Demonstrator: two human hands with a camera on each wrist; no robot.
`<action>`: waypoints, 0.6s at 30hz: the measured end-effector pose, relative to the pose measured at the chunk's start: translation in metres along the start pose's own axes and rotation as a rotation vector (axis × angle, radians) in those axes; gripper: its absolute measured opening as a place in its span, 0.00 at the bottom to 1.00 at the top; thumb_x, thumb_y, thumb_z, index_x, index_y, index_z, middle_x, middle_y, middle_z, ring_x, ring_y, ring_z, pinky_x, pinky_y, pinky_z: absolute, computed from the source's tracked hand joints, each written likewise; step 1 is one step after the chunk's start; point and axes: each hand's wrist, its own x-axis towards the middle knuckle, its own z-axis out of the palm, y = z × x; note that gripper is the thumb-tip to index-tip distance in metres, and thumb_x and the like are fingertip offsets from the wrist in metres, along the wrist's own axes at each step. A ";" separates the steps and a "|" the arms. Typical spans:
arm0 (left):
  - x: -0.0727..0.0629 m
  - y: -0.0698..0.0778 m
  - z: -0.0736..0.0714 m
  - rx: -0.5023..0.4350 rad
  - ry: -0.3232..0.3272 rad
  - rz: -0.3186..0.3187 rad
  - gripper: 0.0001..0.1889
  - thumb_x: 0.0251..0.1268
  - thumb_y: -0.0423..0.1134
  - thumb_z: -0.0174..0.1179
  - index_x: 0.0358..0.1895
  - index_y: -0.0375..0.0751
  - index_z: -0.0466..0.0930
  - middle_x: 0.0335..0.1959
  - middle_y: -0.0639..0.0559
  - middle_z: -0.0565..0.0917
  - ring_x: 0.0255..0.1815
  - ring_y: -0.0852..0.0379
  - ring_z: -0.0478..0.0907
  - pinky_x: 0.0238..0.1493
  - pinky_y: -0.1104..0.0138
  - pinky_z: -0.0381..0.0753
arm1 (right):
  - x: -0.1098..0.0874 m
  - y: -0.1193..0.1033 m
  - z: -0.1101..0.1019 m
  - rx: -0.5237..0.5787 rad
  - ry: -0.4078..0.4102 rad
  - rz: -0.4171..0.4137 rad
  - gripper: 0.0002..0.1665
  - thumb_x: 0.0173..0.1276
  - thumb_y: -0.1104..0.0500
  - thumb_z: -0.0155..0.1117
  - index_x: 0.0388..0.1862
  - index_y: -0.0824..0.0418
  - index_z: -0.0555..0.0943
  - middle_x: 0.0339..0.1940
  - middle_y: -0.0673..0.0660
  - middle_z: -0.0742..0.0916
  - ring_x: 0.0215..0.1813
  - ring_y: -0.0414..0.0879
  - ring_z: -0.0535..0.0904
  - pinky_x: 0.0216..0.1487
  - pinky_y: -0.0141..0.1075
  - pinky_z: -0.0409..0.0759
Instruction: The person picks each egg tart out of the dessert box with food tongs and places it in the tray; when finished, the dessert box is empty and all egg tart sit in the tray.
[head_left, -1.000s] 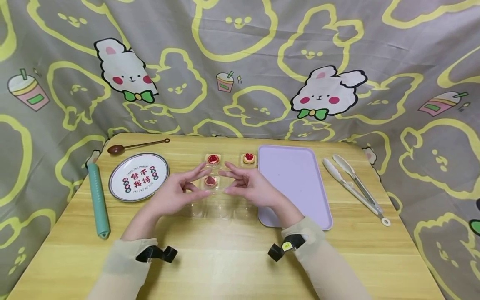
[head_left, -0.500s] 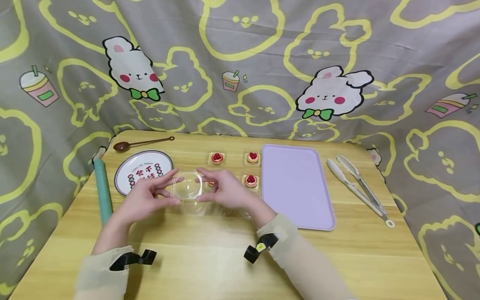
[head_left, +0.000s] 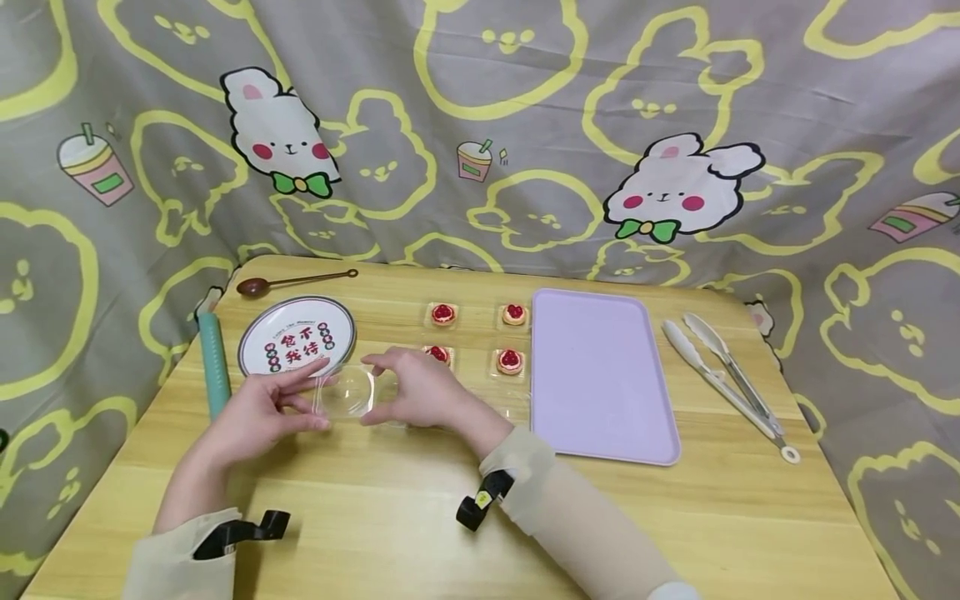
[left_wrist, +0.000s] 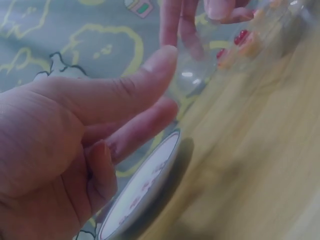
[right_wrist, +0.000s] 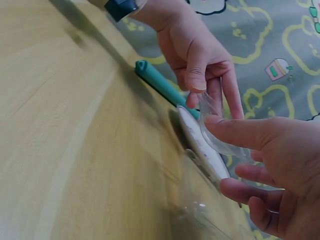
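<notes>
Both hands pinch a clear plastic lid (head_left: 348,393) by opposite sides, raised above the table in front of the plate. My left hand (head_left: 258,417) has the lid's left edge between thumb and fingers. At the right edge, my right hand (head_left: 420,387) does likewise. In the right wrist view, the domed lid (right_wrist: 215,137) is tilted, its far part hidden by fingers. Several red-topped tarts (head_left: 510,362) sit in clear square trays behind and to the right of the hands. The right hand partly covers one tart (head_left: 437,354).
A white plate (head_left: 258,337) with red lettering lies left, beside a teal roll (head_left: 214,367) and under a brown spoon (head_left: 255,287). Right of the tarts lie a lilac tray (head_left: 600,375) and tongs (head_left: 720,375). Clear plastic pieces (head_left: 513,406) are near the front tarts.
Both hands have moved left from above the tarts, carrying the clear lid toward the plate. The front right tart, hidden at first, has come into sight. The head view has shifted slightly.
</notes>
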 end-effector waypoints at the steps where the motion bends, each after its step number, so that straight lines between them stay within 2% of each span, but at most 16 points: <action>1: 0.000 -0.001 0.000 0.009 -0.004 -0.004 0.44 0.58 0.25 0.76 0.79 0.36 0.68 0.62 0.37 0.84 0.41 0.50 0.91 0.45 0.69 0.88 | 0.001 0.000 0.002 -0.017 -0.004 0.000 0.52 0.54 0.39 0.87 0.75 0.56 0.78 0.56 0.47 0.87 0.54 0.41 0.82 0.55 0.31 0.79; 7: -0.002 -0.007 -0.002 0.084 -0.026 -0.035 0.43 0.56 0.25 0.77 0.78 0.33 0.69 0.60 0.37 0.86 0.40 0.54 0.90 0.45 0.66 0.89 | 0.003 -0.002 0.011 -0.126 -0.040 -0.004 0.52 0.56 0.34 0.83 0.75 0.55 0.78 0.57 0.49 0.86 0.52 0.40 0.82 0.49 0.31 0.80; 14: -0.003 -0.009 -0.002 0.120 -0.024 -0.103 0.40 0.55 0.28 0.79 0.74 0.31 0.74 0.58 0.40 0.88 0.40 0.54 0.89 0.45 0.66 0.88 | 0.005 -0.004 0.017 -0.224 -0.066 0.017 0.52 0.56 0.30 0.81 0.75 0.53 0.78 0.56 0.47 0.84 0.45 0.37 0.79 0.39 0.30 0.77; 18: -0.002 -0.010 -0.001 0.125 -0.037 -0.121 0.41 0.55 0.29 0.79 0.74 0.31 0.73 0.56 0.40 0.88 0.39 0.54 0.88 0.43 0.66 0.89 | 0.006 -0.002 0.021 -0.263 -0.079 0.038 0.52 0.56 0.29 0.80 0.74 0.52 0.79 0.56 0.47 0.83 0.44 0.37 0.79 0.39 0.32 0.79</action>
